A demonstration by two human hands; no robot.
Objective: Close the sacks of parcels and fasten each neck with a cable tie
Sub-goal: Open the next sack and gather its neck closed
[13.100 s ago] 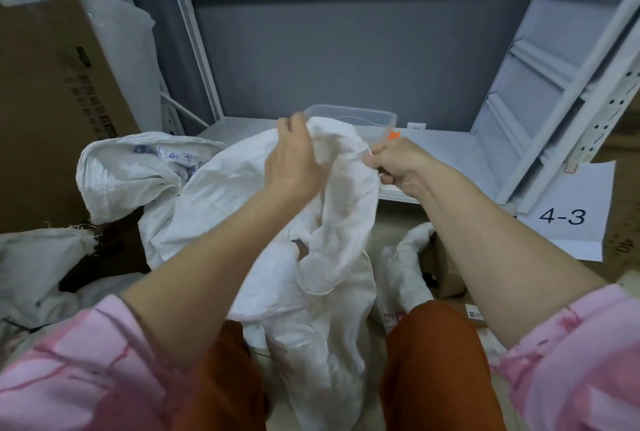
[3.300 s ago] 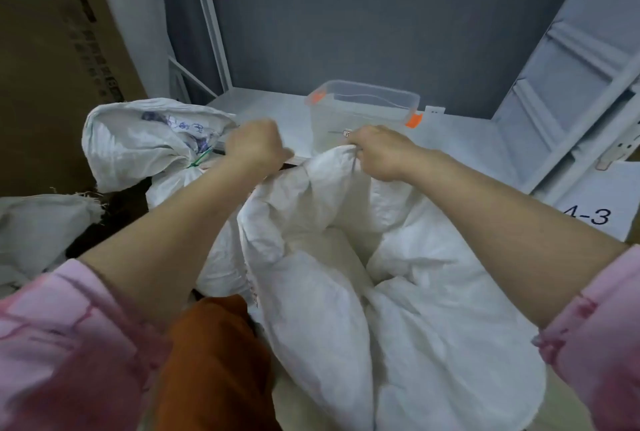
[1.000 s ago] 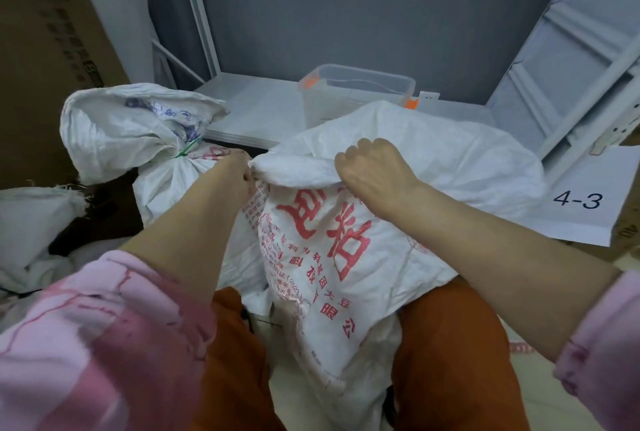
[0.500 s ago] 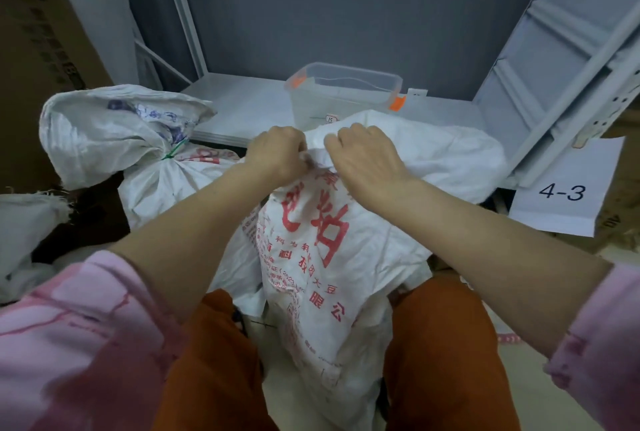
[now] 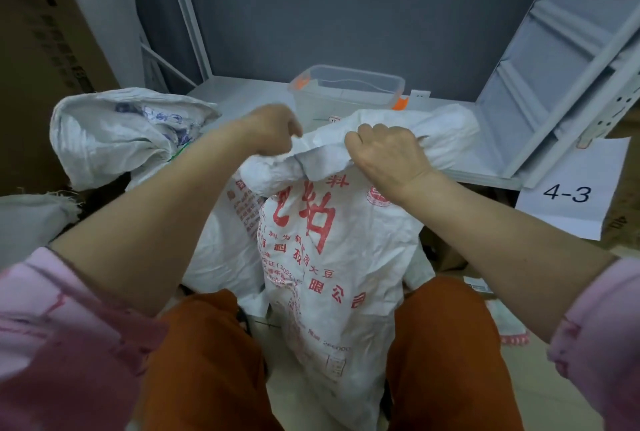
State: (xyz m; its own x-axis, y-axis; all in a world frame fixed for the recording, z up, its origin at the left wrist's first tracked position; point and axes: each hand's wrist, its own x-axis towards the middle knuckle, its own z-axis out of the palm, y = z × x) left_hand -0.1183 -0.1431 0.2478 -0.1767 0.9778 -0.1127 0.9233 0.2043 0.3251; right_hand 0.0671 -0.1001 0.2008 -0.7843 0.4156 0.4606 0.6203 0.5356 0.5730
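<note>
The fingertips of both hands are hidden in folds. The left hand (image 5: 273,134) and right hand (image 5: 388,153) grip the rolled top of the white woven sack with red print (image 5: 332,257), standing between the knees at 6 o'clock.

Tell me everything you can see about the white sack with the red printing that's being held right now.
The sack looks like white woven plastic, creased, with large red characters and smaller red print on the side facing the camera. It stands upright between the person's knees, its top folded over away from the camera. The left hand and right hand each grip the folded top edge. No cable tie shows on its neck. Another white sack lies behind it to the left.
</note>
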